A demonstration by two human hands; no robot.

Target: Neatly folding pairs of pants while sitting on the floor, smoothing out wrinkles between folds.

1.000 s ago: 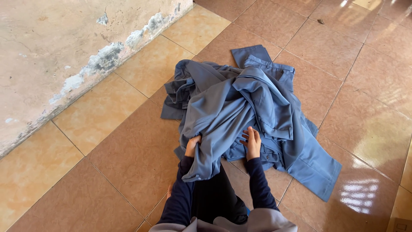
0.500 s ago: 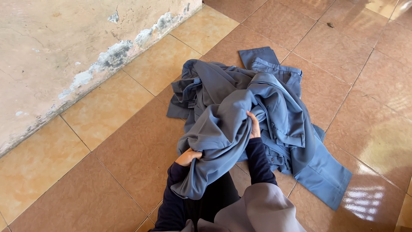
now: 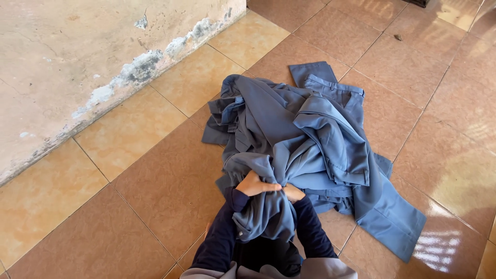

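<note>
Blue-grey clothes heaped on a tiled floor, both hands gripping one bunched piece.

Tiled floor (image 3: 155, 181), brown and tan, runs up to a stained, flaking wall (image 3: 77, 62) at left. Pile of blue-grey garments (image 3: 310, 139) lies mid-floor, one trouser leg (image 3: 392, 222) trailing to the right. At the near edge, left hand (image 3: 256, 183) and right hand (image 3: 293, 193), in dark sleeves, sit close together, each clenched on a bunched fold of cloth (image 3: 263, 214) hanging between the forearms.
</note>
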